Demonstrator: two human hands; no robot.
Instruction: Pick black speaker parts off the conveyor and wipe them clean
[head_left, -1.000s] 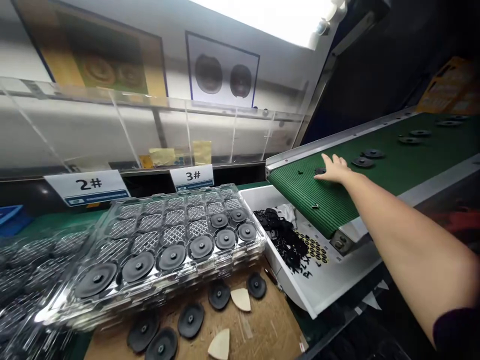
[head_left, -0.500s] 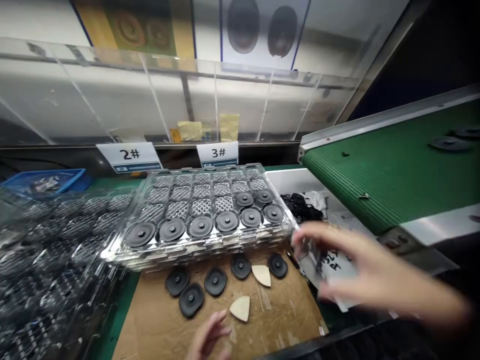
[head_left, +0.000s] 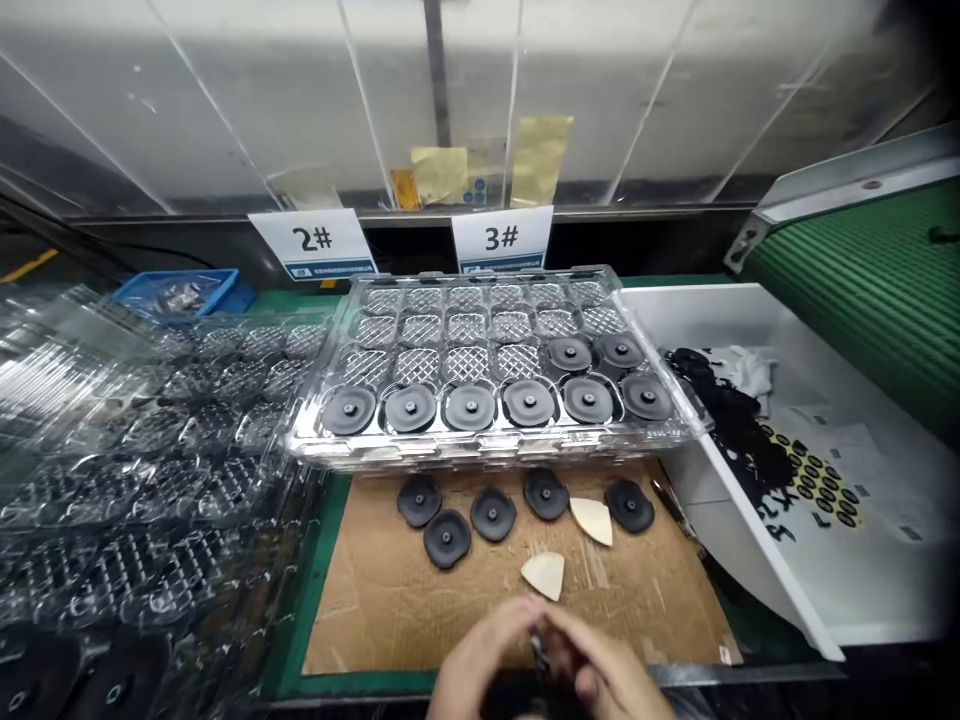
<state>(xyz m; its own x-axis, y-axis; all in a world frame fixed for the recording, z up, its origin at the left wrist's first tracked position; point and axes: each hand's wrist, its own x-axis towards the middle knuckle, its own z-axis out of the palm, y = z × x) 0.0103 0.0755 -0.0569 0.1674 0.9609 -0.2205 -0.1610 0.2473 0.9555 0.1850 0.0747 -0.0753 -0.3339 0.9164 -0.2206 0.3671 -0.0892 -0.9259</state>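
At bottom centre, a small dark part (head_left: pixel 538 648) lies between the left hand (head_left: pixel 474 662) and right hand (head_left: pixel 616 672), below the nearer cream wedge (head_left: pixel 545 575), its visible length roughly upright in frame; both hands' fingers curl inward, their grip unclear.

Brown cardboard (head_left: pixel 375 610); green belt (head_left: pixel 885 260)

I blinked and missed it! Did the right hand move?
Yes, the right hand went from above the green belt to the near edge of the cardboard.
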